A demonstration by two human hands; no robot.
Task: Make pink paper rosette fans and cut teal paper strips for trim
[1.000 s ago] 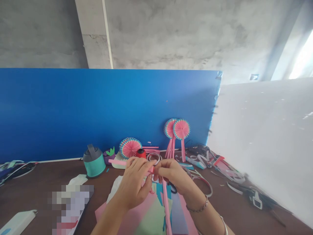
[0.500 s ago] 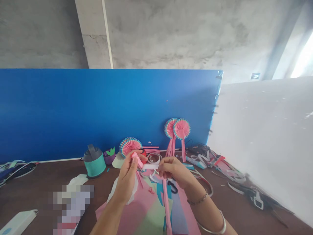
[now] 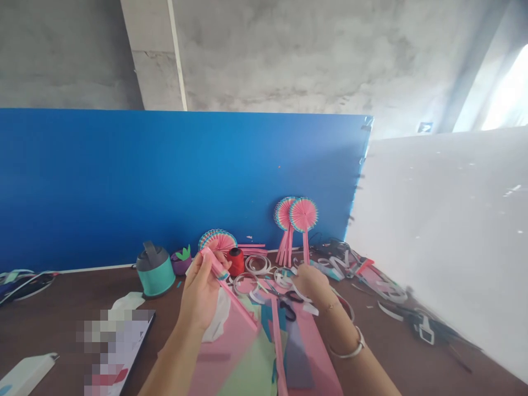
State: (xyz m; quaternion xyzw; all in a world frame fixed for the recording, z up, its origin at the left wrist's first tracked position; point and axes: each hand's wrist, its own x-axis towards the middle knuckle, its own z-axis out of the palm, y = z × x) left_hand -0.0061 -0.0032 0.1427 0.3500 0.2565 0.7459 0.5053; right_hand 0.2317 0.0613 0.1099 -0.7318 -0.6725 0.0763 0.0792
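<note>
My left hand (image 3: 201,294) is raised over the brown table (image 3: 61,313) and pinches a folded, pleated pink paper strip (image 3: 215,264) with a striped end; a long pink strip hangs from it down to the paper sheets. My right hand (image 3: 310,281) is lowered to the table among loose white strip curls (image 3: 284,276), just behind black-handled scissors (image 3: 287,306). Its fingers curl away from me and are hidden. Pink, green and blue paper sheets (image 3: 247,360) lie under both forearms.
A teal jar with a grey handle (image 3: 155,273), a purple pot (image 3: 182,262) and a red thread spool (image 3: 236,260) stand by the blue board (image 3: 165,181). Pink paper fans (image 3: 297,215) lean on it. Paper scraps (image 3: 388,289) line the white wall.
My hands have moved apart. The left one lifted the pleated pink strip up and left. The right one dropped to the table with the white strip it had pulled away.
</note>
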